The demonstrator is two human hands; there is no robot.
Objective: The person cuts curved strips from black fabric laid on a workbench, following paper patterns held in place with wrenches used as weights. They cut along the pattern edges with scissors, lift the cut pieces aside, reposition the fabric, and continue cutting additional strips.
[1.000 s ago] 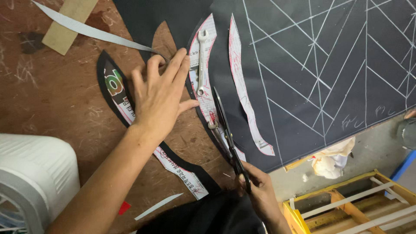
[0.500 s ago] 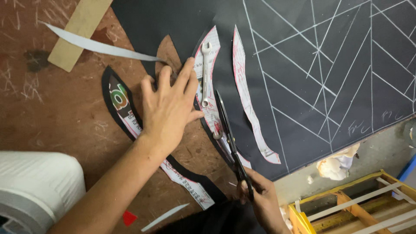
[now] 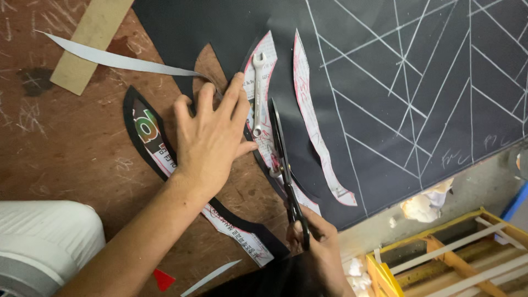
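My left hand (image 3: 212, 140) lies flat, fingers spread, on a large black sheet (image 3: 385, 66) marked with white chalk lines, pressing it to the brown worktable (image 3: 60, 148). My right hand (image 3: 316, 245) grips black scissors (image 3: 283, 159) whose blades point away from me and cut the sheet beside a curved printed paper pattern (image 3: 264, 110). A small silver wrench (image 3: 257, 93) rests on that pattern. A second curved pattern strip (image 3: 313, 115) lies to the right on the sheet. A cut black curved piece with a paper pattern on it (image 3: 159, 148) lies left of my hand.
A wooden strip (image 3: 91, 41) and a long pale paper sliver (image 3: 121, 59) lie at the upper left. A white ribbed object (image 3: 44, 242) sits at the lower left. Below the table edge are a yellow wooden frame (image 3: 440, 258), crumpled paper (image 3: 426, 203) and a small red scrap (image 3: 163, 279).
The view has shifted slightly. My left hand stays flat on the sheet, and the scissors have worked a little further along the pattern edge.
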